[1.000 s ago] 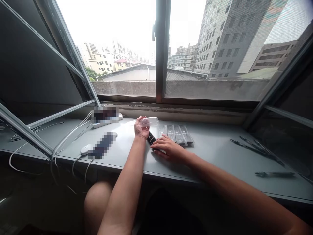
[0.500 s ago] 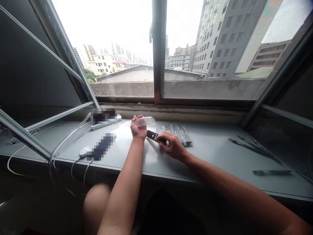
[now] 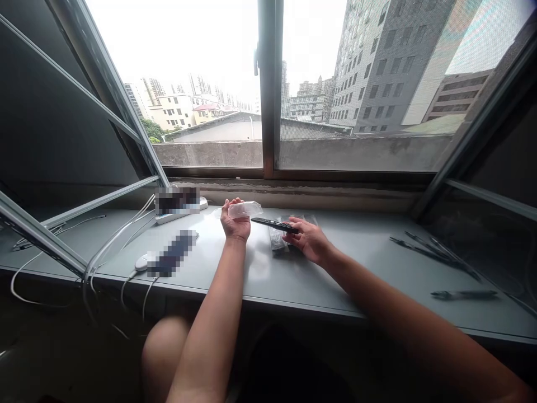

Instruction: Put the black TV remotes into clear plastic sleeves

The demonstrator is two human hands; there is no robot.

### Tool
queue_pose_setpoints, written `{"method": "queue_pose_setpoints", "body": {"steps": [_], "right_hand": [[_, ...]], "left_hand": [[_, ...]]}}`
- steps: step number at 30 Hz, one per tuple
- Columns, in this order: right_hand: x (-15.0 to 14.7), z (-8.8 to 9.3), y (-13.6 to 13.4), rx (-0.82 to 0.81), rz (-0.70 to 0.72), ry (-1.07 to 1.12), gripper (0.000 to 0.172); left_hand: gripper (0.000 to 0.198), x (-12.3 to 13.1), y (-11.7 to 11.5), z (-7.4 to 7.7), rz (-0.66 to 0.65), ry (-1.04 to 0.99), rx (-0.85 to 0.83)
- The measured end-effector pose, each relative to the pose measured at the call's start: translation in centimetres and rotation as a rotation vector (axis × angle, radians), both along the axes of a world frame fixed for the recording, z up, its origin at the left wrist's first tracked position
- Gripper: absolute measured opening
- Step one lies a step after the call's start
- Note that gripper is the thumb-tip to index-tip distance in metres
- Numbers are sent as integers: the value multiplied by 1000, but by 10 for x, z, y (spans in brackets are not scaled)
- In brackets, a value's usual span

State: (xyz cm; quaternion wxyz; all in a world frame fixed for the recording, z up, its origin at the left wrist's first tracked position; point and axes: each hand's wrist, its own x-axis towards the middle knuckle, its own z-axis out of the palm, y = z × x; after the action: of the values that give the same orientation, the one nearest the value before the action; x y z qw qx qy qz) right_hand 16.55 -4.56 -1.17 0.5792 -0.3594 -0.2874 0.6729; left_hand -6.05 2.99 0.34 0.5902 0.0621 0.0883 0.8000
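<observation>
My left hand [image 3: 235, 224], palm up, holds a clear plastic bag [image 3: 245, 209] that sticks out to the right past the fingers. In my right hand [image 3: 308, 239] is a black remote control [image 3: 274, 224], gripped at its right end, its far end pointing left toward the bag. The remote is tilted nearly edge-on to my view. Below and behind my right hand lie several remotes in clear plastic bags [image 3: 277, 242], partly covered by that hand.
To the left are a phone [image 3: 173, 254] with blurred screen, a white round charger [image 3: 142, 262], white cables [image 3: 113, 235] and a power strip [image 3: 180, 211]. Pens [image 3: 464, 295] lie at the right of the grey desk [image 3: 352, 285]. Metal frames stand at both sides, a window behind.
My right hand has turned the remote from buttons facing me to nearly edge-on and shifted slightly right. The left hand with the bag stays almost in place.
</observation>
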Motion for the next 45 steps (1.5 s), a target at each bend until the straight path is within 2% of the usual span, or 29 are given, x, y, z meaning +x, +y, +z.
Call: {"method": "queue_pose_setpoints", "body": {"steps": [7, 14, 18, 20, 25, 28, 30, 37, 40, 45], "right_hand": [[4, 1, -2, -12, 224, 138, 17], [4, 8, -5, -82, 290, 192, 16], [6, 11, -4, -71, 357, 270, 39], [7, 12, -5, -64, 383, 283, 39], [5, 13, -8, -52, 322, 264, 27], [4, 12, -7, -109, 220, 185, 14], [3, 12, -6, -150, 186, 156, 12], [6, 13, -7, -82, 354, 278, 36], [6, 13, -8, -62, 410, 296, 34], [5, 11, -8, -48, 341, 224, 20]], "left_hand": [[10, 1, -1, 1, -13, -10, 3], [9, 3, -1, 0, -30, 26, -23], [9, 5, 1, -3, -38, 42, -56], [9, 6, 2, -4, -41, 40, -68], [9, 7, 3, -6, -53, 66, -92], [8, 7, 3, -6, -55, 72, -99], [7, 7, 3, -6, -56, 75, -107], [8, 7, 5, -8, -64, 66, -88], [8, 8, 5, -7, -67, 55, -91], [8, 8, 3, -5, -63, 67, -102]]}}
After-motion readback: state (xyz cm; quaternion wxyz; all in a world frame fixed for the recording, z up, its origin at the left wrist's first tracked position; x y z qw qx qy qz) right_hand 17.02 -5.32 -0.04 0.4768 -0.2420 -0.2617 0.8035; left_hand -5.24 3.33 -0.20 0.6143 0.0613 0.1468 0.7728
